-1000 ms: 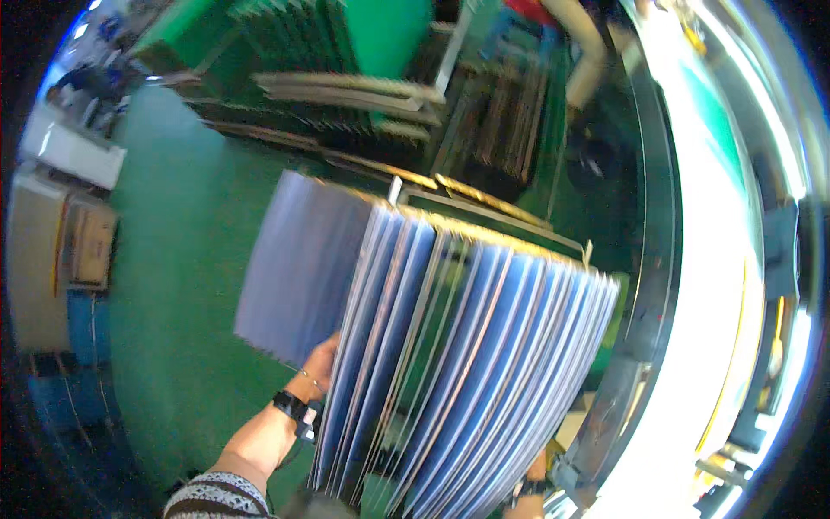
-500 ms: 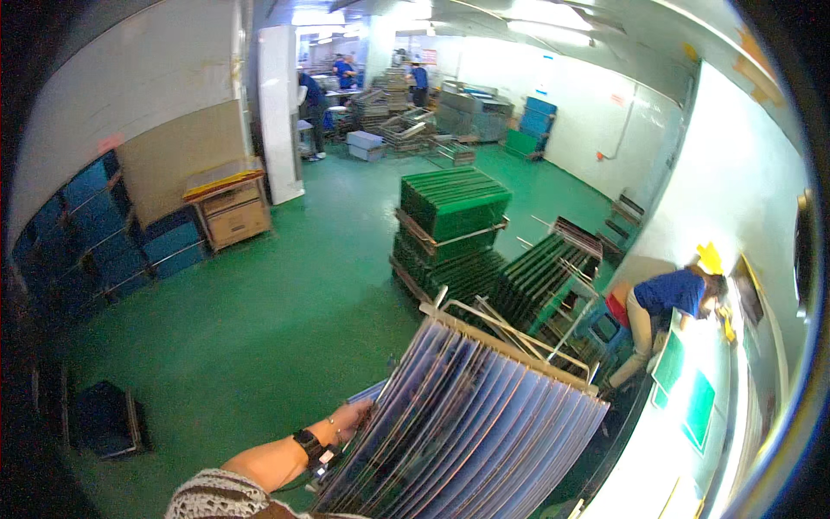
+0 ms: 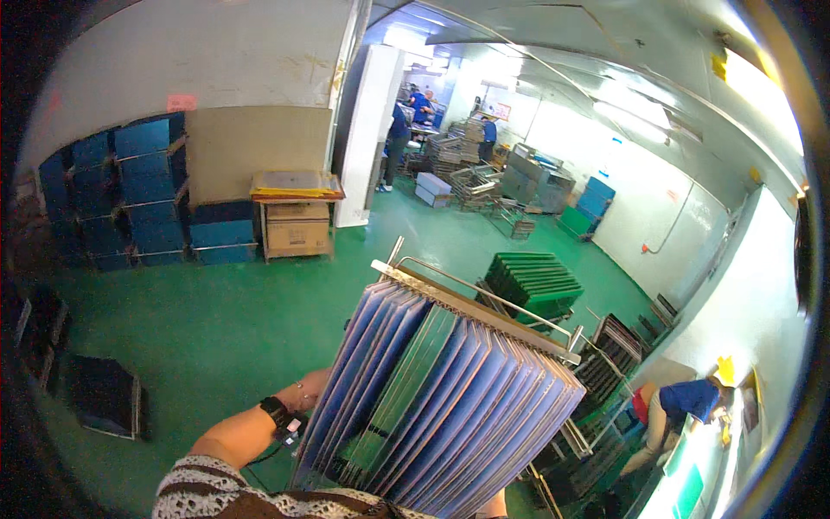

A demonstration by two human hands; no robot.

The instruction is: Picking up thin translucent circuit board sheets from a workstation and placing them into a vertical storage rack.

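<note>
A metal rack [image 3: 474, 309] filled with upright thin panels [image 3: 488, 394] is tilted close in front of me. Most panels look blue; a few green ones [image 3: 413, 368] stand left of the middle. My left hand [image 3: 311, 389] grips the rack's left side, its fingers hidden behind the outermost panel. A watch [image 3: 278, 413] is on that wrist. Of my right hand [image 3: 495, 505] only a sliver of skin shows under the rack's lower right edge, fingers hidden.
Another rack of green panels [image 3: 534, 285] and a dark rack [image 3: 609, 350] stand right on the green floor. A person [image 3: 683, 406] bends over a lit bench at far right. Blue bins [image 3: 147, 190] and a carton [image 3: 298, 232] line the left wall. A dark bin [image 3: 104, 398] sits lower left.
My view has swung left. The panel-filled rack has moved with me, away from the other racks, which now appear farther right. My left fingers, partly visible before, are now behind the panels.
</note>
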